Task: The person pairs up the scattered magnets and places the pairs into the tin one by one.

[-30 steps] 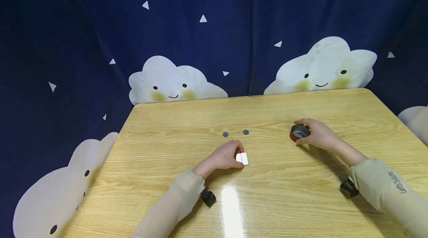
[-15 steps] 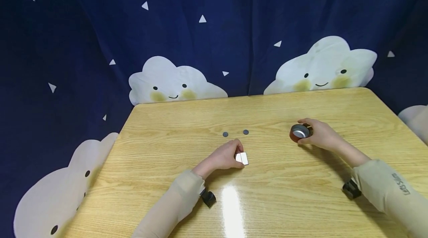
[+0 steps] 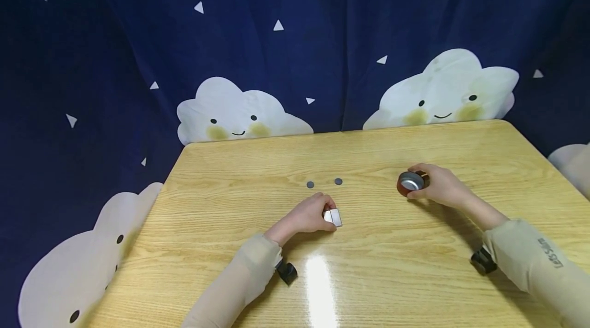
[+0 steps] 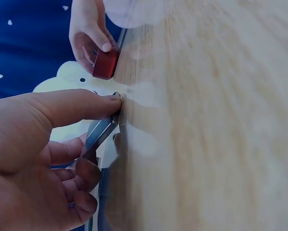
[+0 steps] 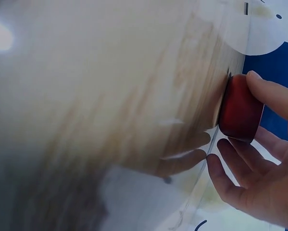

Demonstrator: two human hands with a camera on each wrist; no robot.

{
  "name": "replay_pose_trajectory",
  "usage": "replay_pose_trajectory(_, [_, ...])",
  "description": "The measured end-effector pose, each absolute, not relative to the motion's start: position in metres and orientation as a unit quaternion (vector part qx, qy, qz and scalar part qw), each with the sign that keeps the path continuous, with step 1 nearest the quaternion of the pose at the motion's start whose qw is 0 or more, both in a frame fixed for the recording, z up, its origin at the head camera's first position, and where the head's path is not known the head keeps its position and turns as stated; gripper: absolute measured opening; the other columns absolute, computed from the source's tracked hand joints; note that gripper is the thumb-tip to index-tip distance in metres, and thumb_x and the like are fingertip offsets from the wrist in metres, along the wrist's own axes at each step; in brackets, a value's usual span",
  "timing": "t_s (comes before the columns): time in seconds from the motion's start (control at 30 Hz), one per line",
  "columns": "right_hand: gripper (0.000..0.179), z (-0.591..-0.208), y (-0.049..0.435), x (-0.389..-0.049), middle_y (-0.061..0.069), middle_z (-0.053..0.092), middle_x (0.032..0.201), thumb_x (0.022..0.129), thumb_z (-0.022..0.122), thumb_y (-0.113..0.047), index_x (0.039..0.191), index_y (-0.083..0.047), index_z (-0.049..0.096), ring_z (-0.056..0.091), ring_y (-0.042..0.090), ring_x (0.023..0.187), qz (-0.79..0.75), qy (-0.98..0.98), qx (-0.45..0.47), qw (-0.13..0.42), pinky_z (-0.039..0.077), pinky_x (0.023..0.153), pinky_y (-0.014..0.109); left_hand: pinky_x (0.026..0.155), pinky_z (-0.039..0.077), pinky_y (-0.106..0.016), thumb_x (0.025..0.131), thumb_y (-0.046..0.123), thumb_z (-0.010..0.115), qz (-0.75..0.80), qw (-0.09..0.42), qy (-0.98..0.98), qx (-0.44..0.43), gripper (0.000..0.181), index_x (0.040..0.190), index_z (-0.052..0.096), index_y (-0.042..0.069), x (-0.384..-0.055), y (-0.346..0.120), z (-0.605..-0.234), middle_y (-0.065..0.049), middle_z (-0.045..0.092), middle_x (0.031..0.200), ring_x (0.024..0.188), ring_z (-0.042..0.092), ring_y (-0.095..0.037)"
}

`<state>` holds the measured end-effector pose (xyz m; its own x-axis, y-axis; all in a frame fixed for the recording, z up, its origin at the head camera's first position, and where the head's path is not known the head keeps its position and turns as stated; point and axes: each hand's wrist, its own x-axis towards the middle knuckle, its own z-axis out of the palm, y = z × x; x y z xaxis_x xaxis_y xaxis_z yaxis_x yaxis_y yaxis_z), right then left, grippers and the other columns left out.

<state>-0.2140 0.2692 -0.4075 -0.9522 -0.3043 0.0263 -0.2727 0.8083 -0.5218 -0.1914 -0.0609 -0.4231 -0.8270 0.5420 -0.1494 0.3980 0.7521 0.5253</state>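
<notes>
In the head view my left hand [image 3: 311, 213] holds a small, flat, shiny rectangular metal piece [image 3: 336, 218] by its edges, low over the table. A thin line crosses its face; its exact kind is unclear. The left wrist view shows the thumb on one edge of the metal piece [image 4: 101, 131] and curled fingers at the other. To the right, my right hand [image 3: 440, 184] grips a short round red tin [image 3: 403, 189] with a dark rim and silvery inside. The right wrist view has the thumb on one side of the red tin [image 5: 241, 109], fingertips on the other.
Two small dark grey discs [image 3: 310, 184] lie flat on the wooden table [image 3: 221, 179], just beyond my left hand. A dark blue curtain [image 3: 322, 36] with white clouds hangs behind the table. A light glare shows on the table near the front.
Over the last second the red tin has turned slightly in my right hand, so more of its silvery inside shows. My left hand stays almost still with the metal piece.
</notes>
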Motion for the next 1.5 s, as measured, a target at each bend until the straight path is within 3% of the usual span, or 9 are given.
replay_pose_trajectory(0.73, [0.068,-0.407,0.2682,-0.2124,0.024,0.057,0.107,0.068,0.079,-0.029,0.121,0.003,0.05,0.061,0.03,0.086,-0.275,0.95,-0.147,0.034,0.047,0.071,0.042,0.06,0.037,-0.019,0.07,0.023,0.077,0.273,0.154,0.912,0.263,0.03,0.09,0.056,0.016,-0.1945,-0.0602,-0.4173,0.004,0.052,0.078,0.068,0.044,-0.008])
replay_pose_trajectory(1.0, [0.068,-0.4089,0.269,-0.2118,0.023,0.057,0.106,0.068,0.079,-0.032,0.12,0.002,0.051,0.061,0.029,0.087,-0.277,0.949,-0.149,0.034,0.047,0.071,0.042,0.066,0.041,-0.019,0.074,0.018,0.074,0.302,0.158,0.905,0.253,0.022,0.089,0.058,0.014,-0.195,-0.0592,-0.4152,0.006,0.056,0.078,0.071,0.05,-0.006])
replay_pose_trajectory(1.5, [0.066,-0.4109,0.2702,-0.2123,0.021,0.058,0.105,0.068,0.079,-0.032,0.119,0.0,0.052,0.061,0.029,0.086,-0.278,0.948,-0.151,0.028,0.047,0.07,0.041,0.065,0.043,-0.018,0.077,0.013,0.069,0.324,0.144,0.9,0.255,0.011,0.086,0.063,0.013,-0.1974,-0.0578,-0.4154,0.006,0.058,0.076,0.07,0.052,-0.005])
